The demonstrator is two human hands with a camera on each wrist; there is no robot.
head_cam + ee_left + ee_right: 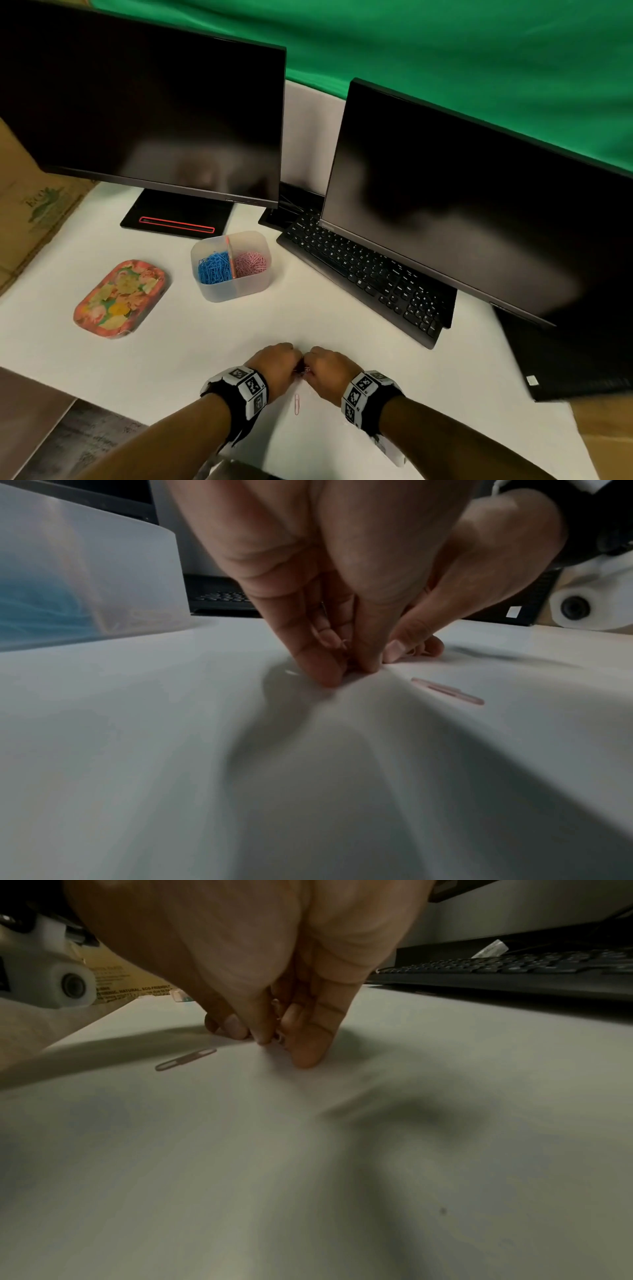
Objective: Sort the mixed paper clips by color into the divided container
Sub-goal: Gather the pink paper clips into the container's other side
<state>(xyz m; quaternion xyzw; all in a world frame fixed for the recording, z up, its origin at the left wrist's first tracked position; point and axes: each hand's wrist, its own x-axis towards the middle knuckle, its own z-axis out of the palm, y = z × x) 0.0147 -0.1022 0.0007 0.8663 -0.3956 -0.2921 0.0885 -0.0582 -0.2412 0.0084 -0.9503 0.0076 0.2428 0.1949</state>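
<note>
Both hands meet low on the white table near its front edge. My left hand (293,363) and right hand (314,366) pinch a small bunch of pink paper clips (304,369) between their fingertips. The left wrist view has my left hand (349,666) with fingertips down on the table. From the right wrist, pink clips (278,1035) show between the thumb and fingers of my right hand (277,1043). One loose pink clip (297,404) lies just behind the hands. The clear divided container (239,291) holds blue clips (214,267) on its left and pink clips (252,262) on its right.
A flowered oval tray (120,298) lies left of the container. A black keyboard (363,274) and two dark monitors (462,205) stand at the back and right. A cardboard box (30,212) borders the table's left edge.
</note>
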